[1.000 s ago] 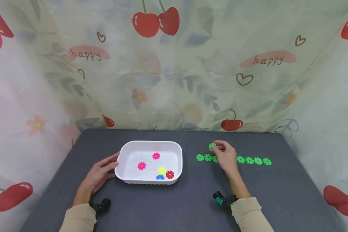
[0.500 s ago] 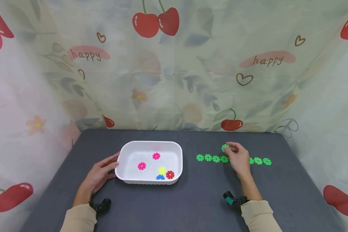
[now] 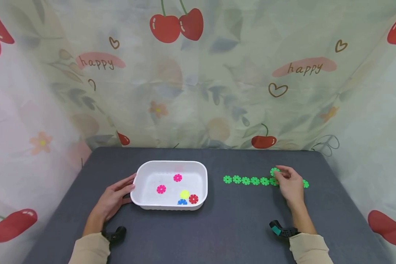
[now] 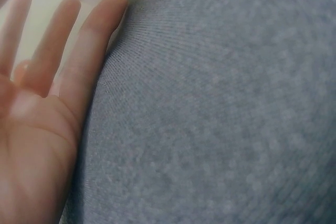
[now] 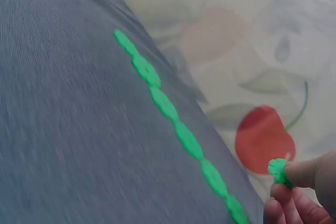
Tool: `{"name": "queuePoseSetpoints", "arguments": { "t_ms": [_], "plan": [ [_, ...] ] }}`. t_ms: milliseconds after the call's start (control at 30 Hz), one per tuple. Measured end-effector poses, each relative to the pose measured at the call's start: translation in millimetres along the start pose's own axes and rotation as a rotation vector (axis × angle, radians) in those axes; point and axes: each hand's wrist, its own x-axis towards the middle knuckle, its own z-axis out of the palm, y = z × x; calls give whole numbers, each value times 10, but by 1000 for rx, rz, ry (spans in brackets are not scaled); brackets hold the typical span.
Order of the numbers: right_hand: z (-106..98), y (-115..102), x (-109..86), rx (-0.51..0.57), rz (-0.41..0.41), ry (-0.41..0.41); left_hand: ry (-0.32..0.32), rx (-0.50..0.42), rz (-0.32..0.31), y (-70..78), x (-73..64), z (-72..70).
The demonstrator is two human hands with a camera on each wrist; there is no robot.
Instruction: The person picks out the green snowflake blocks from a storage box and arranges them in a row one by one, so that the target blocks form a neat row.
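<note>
My right hand (image 3: 290, 185) pinches a green notched plastic disc (image 3: 274, 171) between thumb and fingers, above a row of green discs (image 3: 245, 180). The hand covers part of that row near its right end. In the right wrist view the held disc (image 5: 278, 170) shows at the thumb tip, with the row of discs (image 5: 163, 103) running slantwise on the table. My left hand (image 3: 113, 196) rests its straight fingers against the left side of a white plastic basin (image 3: 169, 205). The left wrist view shows the fingertips (image 4: 113, 6) at the basin's wall.
Inside the basin lie pink discs (image 3: 161, 189), a yellow disc (image 3: 184, 194), a red disc (image 3: 193, 199) and a blue disc (image 3: 182, 202). The dark grey table (image 3: 198, 234) ends at a cherry-patterned curtain (image 3: 198, 91), which also hangs along both sides.
My right hand has moved right along the row with the green disc in its fingers, uncovering discs in the middle. The left hand and the basin have stayed in place.
</note>
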Motion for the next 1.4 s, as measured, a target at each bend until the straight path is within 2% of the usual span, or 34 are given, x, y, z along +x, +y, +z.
{"name": "queuePoseSetpoints", "arguments": {
  "t_ms": [400,633,833,933,1100,1200,1400],
  "plan": [
    [-406,237,118,-121,92,85,-5,-2,-1,-4,6,-8],
    [-647,420,181,-122,134,137,-3,14,-14,20,14,15],
    [-828,455,245,-119,159,175,-4,-8,-12,22,-11,5],
    [-911,472,276,-156,160,194,-7,-4,-12,26,-15,-1],
    [-1005,528,301,-272,146,186,-3,3,-17,29,-11,-3],
    [-1029,554,307,-304,134,168,-4,-2,-14,21,-4,-3],
    [-996,572,302,-378,95,133,-15,-26,2,8,-1,-4]
  ]
}}
